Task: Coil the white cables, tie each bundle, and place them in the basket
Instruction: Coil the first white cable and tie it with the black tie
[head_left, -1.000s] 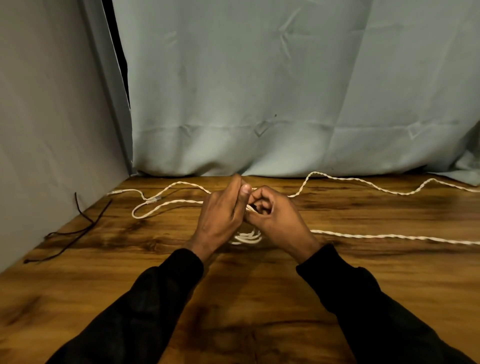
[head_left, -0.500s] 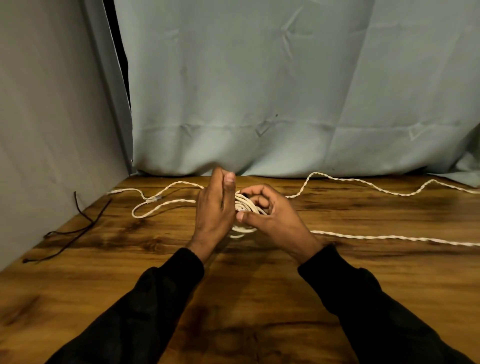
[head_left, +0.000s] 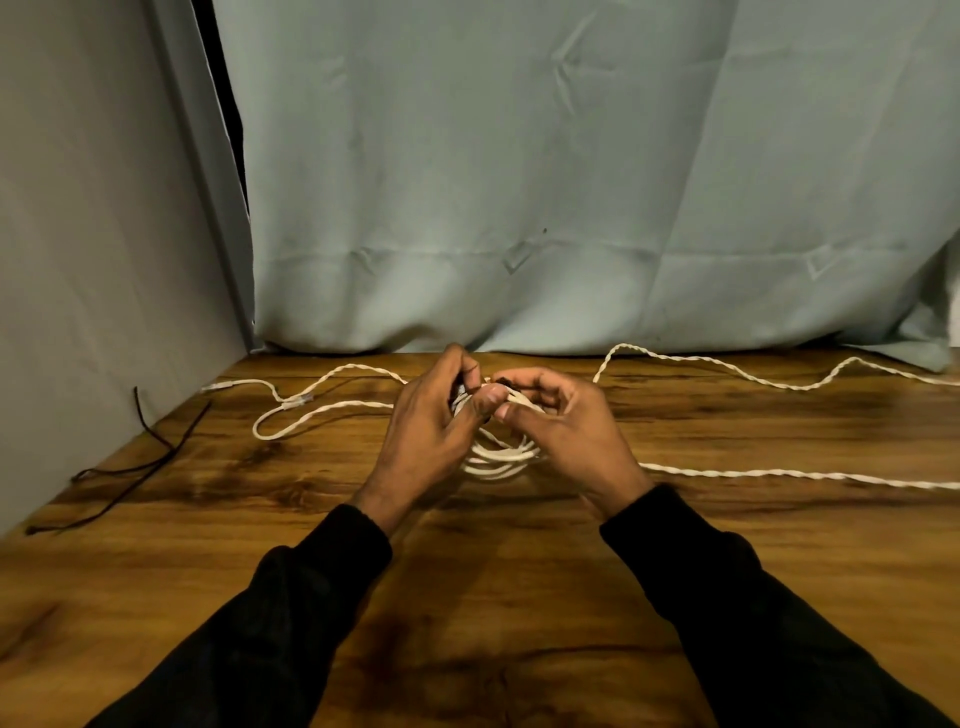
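Two hands work a coil of white cable (head_left: 498, 454) above a wooden bench (head_left: 519, 597).
Black ties (head_left: 130, 467) lie far left; the left hand (head_left: 431, 431) and right hand (head_left: 566, 431) both pinch the bundle with curled fingers, loose cable trailing right.

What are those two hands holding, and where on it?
Both the left hand and right hand grip the white cable coil at its top; its lower loops hang free between them.
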